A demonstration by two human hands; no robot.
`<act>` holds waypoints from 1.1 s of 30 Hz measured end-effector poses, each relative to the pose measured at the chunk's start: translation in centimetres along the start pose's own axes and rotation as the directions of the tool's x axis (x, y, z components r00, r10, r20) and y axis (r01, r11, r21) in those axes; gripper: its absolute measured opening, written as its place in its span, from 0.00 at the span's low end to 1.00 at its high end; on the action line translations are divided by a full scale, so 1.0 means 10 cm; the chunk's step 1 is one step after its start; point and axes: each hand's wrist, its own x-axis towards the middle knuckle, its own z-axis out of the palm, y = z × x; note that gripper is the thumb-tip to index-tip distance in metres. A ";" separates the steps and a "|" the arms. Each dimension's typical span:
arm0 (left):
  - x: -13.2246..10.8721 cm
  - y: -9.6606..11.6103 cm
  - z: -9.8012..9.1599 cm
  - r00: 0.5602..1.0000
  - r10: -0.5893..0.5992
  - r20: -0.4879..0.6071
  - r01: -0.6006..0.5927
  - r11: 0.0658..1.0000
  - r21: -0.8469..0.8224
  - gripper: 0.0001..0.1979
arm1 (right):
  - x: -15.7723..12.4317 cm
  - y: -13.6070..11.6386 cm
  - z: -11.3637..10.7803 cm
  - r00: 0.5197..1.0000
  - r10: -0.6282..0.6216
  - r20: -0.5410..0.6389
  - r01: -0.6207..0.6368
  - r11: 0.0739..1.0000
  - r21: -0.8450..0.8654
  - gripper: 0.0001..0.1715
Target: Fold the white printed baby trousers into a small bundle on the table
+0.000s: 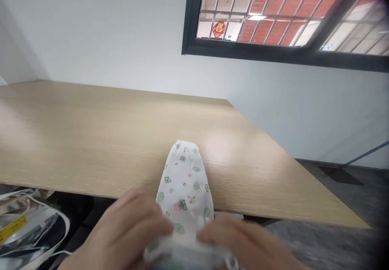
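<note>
A white cloth sleeve [187,177] printed with green and pink cartoon figures lies flat over the front edge of the table. Its narrow, gathered far end rests on the wood, and its wider near end comes toward me. My left hand [127,229] has its fingers closed on the left side of that near end. On the right side, my right hand [243,237] pinches the cloth too. Both hands are smeared by motion, and the fingertips under the cloth are hidden. The bunched near edge is blurred at the bottom of the view.
The light wood table [91,136] runs to a white wall [121,31] and angles off at the right. A barred window [258,15] is above. At lower left, below the table edge, a bag [30,225] holds clear plastic packets with a yellow label. Grey floor shows at right.
</note>
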 end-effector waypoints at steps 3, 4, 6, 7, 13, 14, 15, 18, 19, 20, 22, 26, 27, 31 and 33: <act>0.56 -0.33 0.09 0.973 -0.228 0.033 0.227 0.974 0.017 0.12 | 0.48 0.30 -0.23 0.991 0.107 -0.076 -0.115 0.986 -0.122 0.12; 0.77 -0.49 0.14 0.954 -0.291 0.063 0.291 0.957 0.018 0.13 | 0.65 0.44 -0.30 0.984 0.149 -0.095 -0.162 0.977 -0.137 0.11; 1.13 -0.84 0.30 0.932 -0.349 0.102 0.349 0.937 0.021 0.14 | 0.95 0.79 -0.37 0.958 0.275 -0.083 -0.282 0.954 -0.097 0.11; 1.26 -1.00 0.39 0.925 -0.362 0.116 0.363 0.932 0.017 0.13 | 1.07 0.97 -0.37 0.936 0.341 -0.087 -0.346 0.937 -0.050 0.10; 1.40 -1.48 0.71 0.894 -0.429 0.128 0.428 0.903 0.037 0.13 | 1.20 1.58 -0.25 0.860 0.510 -0.021 -0.508 0.853 -0.123 0.17; 1.37 -1.44 0.69 0.900 -0.424 0.102 0.423 0.905 0.034 0.14 | 1.17 1.56 -0.24 0.889 0.454 -0.065 -0.458 0.870 -0.184 0.18; 1.33 -1.37 0.66 0.908 -0.413 0.072 0.412 0.911 0.027 0.17 | 1.14 1.50 -0.23 0.925 0.365 -0.107 -0.381 0.890 -0.252 0.20; 1.19 -1.07 0.57 0.941 -0.337 0.039 0.338 0.941 -0.019 0.21 | 1.00 1.22 -0.15 0.997 0.071 -0.020 -0.073 0.919 -0.387 0.19; 1.15 -0.98 0.57 0.956 -0.276 0.095 0.282 0.958 -0.056 0.21 | 0.94 1.10 -0.08 0.996 0.029 0.082 0.003 0.931 -0.364 0.19; 1.12 -0.90 0.59 0.964 -0.190 0.187 0.210 0.973 -0.095 0.22 | 0.87 0.98 0.00 0.983 0.014 0.184 0.049 0.942 -0.331 0.19; 1.10 -0.84 0.69 0.918 0.009 0.396 0.044 0.991 -0.126 0.23 | 0.73 0.77 0.20 0.951 0.032 0.307 0.067 0.949 -0.307 0.21; 1.32 -1.07 1.01 0.853 0.061 0.518 -0.135 0.985 0.106 0.20 | 0.49 0.51 0.50 0.963 0.061 0.264 0.052 0.915 -0.399 0.37; 1.42 -1.17 1.08 0.871 0.030 0.491 -0.122 0.980 0.156 0.20 | 0.44 0.47 0.53 0.963 0.058 0.264 0.053 0.917 -0.395 0.38; 1.80 -1.45 1.20 0.920 -0.076 0.384 -0.021 0.970 0.242 0.22 | 0.31 0.29 0.45 0.937 0.062 0.343 0.051 0.949 -0.312 0.40; 1.90 -1.47 1.17 0.937 -0.092 0.337 -0.001 0.964 0.265 0.22 | 0.29 0.21 0.34 0.920 0.058 0.388 0.042 0.969 -0.243 0.38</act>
